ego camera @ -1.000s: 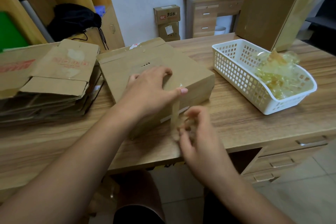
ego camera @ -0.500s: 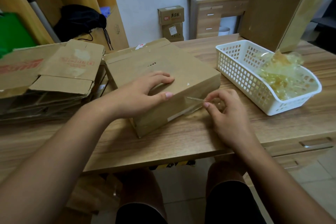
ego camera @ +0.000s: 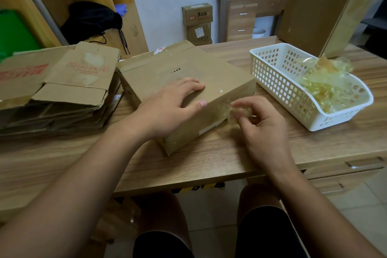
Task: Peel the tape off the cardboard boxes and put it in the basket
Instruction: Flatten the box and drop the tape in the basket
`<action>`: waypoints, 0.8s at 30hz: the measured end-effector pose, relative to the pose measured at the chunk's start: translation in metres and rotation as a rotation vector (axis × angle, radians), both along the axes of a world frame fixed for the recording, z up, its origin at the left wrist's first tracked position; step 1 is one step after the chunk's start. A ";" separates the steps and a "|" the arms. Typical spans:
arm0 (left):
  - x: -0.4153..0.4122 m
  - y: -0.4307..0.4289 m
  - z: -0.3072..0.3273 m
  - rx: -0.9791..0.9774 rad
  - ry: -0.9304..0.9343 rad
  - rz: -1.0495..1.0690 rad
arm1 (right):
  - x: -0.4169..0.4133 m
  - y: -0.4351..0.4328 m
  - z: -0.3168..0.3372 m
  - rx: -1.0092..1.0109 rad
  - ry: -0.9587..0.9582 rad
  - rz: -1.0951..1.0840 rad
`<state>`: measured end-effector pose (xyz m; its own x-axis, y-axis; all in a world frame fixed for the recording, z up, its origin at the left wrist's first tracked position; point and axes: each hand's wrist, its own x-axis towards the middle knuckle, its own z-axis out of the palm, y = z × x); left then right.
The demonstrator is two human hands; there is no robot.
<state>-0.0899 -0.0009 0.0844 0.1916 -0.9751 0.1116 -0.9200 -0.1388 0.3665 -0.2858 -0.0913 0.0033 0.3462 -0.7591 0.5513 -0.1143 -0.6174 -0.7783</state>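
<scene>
A closed brown cardboard box (ego camera: 222,77) lies flat in the middle of the wooden desk. My left hand (ego camera: 167,109) presses flat on its top near the front edge. My right hand (ego camera: 261,125) is at the box's front right side, fingertips pinched on a crumpled strip of clear tape (ego camera: 227,110) still close against the box's side. To the right stands a white plastic basket (ego camera: 270,73) holding a heap of yellowish used tape (ego camera: 326,84).
A stack of flattened cardboard boxes (ego camera: 56,88) lies on the desk at the left. A tall upright cardboard box (ego camera: 320,6) stands behind the basket. Desk drawers (ego camera: 356,169) are at the lower right. My knees show below the desk's front edge.
My right hand rose from below the box's front corner to its right side, drawing the tape strip off and bunching it. My left hand stayed pressed on the box top.
</scene>
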 end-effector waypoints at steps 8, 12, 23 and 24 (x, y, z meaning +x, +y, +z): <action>-0.003 -0.002 -0.002 -0.015 -0.018 0.018 | 0.005 -0.001 -0.002 0.073 -0.001 -0.029; -0.003 -0.001 -0.002 -0.015 -0.018 0.025 | 0.005 -0.002 -0.004 0.042 0.045 -0.066; -0.008 -0.004 -0.003 -0.031 -0.037 0.059 | 0.016 0.005 -0.004 0.152 0.004 0.000; -0.008 -0.004 -0.003 -0.035 -0.039 0.064 | 0.016 0.003 -0.003 0.146 -0.009 -0.015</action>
